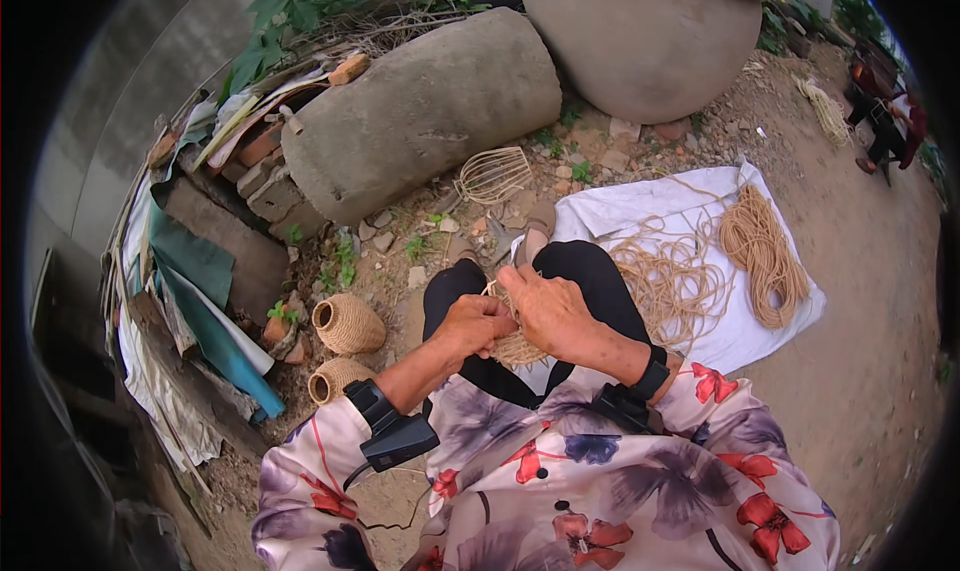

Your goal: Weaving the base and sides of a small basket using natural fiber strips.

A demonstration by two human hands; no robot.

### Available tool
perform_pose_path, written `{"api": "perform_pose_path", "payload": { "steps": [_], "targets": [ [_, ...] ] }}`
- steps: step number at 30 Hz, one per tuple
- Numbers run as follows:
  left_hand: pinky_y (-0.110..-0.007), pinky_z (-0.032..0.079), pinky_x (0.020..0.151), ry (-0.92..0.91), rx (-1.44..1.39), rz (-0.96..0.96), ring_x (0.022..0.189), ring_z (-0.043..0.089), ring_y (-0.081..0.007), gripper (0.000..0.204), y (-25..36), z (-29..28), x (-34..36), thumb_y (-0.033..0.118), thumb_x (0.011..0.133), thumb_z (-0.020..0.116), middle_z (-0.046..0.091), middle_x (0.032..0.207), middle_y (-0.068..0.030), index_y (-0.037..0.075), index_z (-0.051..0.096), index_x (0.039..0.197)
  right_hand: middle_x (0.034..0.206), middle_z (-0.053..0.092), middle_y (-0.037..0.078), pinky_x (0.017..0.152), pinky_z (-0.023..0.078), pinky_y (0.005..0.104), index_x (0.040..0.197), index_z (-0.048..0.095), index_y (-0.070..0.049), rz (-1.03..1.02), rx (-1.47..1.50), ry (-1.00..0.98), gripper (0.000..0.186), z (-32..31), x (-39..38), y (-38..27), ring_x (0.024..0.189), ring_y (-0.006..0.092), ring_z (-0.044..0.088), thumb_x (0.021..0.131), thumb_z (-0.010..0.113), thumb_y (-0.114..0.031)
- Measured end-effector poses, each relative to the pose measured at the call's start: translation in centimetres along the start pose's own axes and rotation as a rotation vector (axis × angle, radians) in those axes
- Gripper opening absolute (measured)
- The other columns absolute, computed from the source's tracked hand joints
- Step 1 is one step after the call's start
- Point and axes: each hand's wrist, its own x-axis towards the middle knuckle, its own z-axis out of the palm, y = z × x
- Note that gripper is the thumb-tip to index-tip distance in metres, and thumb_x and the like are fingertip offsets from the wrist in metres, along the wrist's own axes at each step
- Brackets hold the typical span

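A: Head view, the only one. What have we got for the left hand (475, 325)?
B: Fingers bent, pinching the woven piece (518, 351) near its edge. We see the piece between the knees, black trousers (598, 279) on either side.
A: Right hand (553, 313)?
B: Curled over the same piece, back of the hand up. Fingertips partly hidden, so we can't tell whether they're pinching.
A: Things nearby, quick.
B: On our right, a white sheet (735, 343) under loose tan cord (672, 289) and a rope coil (748, 229). On our left, an upper woven pot (352, 327) and a lower woven pot (336, 379) lie just beside each other, mouths facing left.
A: Ahead?
B: A pale ribbed frame (497, 176) on the ground near a concrete cylinder (425, 121).
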Motion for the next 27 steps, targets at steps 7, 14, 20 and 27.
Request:
{"api": "perform_pose_path", "payload": {
  "steps": [7,14,20,27],
  "targets": [
    [-0.021,0.043,0.048,-0.164,-0.065,-0.015,0.053,0.051,-0.0051,0.013,-0.3,-1.2,0.2,0.020,0.085,0.075,0.058,0.065,0.0029,0.009,0.068,0.084,0.095,0.056,0.018,0.069,0.052,0.0504,0.099,0.053,-0.003,-0.108,0.162,0.192,0.022,0.1,-1.7,1.8,0.080,0.0395,0.066,0.081,0.063,-0.008],
    [-0.018,0.038,0.046,-0.161,-0.086,0.007,0.052,0.047,-0.0022,0.013,-0.9,-1.0,0.2,0.018,0.088,0.075,0.056,0.066,0.0056,0.007,0.068,0.085,0.087,0.053,0.012,0.060,0.050,0.0459,0.085,0.060,-0.003,-0.214,0.102,0.186,0.008,0.6,-2.9,1.3,0.071,0.0353,0.063,0.078,0.064,-0.005],
    [-0.045,0.052,0.069,0.183,0.537,0.665,0.077,0.067,-0.0396,0.023,-0.3,0.5,-3.8,0.008,0.085,0.062,0.067,0.085,-0.0212,0.003,0.067,0.107,0.084,0.058,0.014,0.060,0.053,0.0438,0.083,0.063,0.000,-0.248,0.031,0.135,0.009,-0.1,-2.5,1.7,0.072,0.0341,0.066,0.077,0.063,-0.007],
    [-0.044,0.052,0.069,0.023,0.629,0.665,0.079,0.068,-0.0376,0.019,-1.6,-0.2,-3.1,0.011,0.086,0.064,0.068,0.086,-0.0190,0.004,0.069,0.103,0.085,0.059,0.012,0.056,0.053,0.0401,0.089,0.069,-0.002,-0.422,-0.196,-0.081,0.018,-0.8,-3.0,1.3,0.066,0.0303,0.066,0.072,0.065,-0.006]
  ]
}}
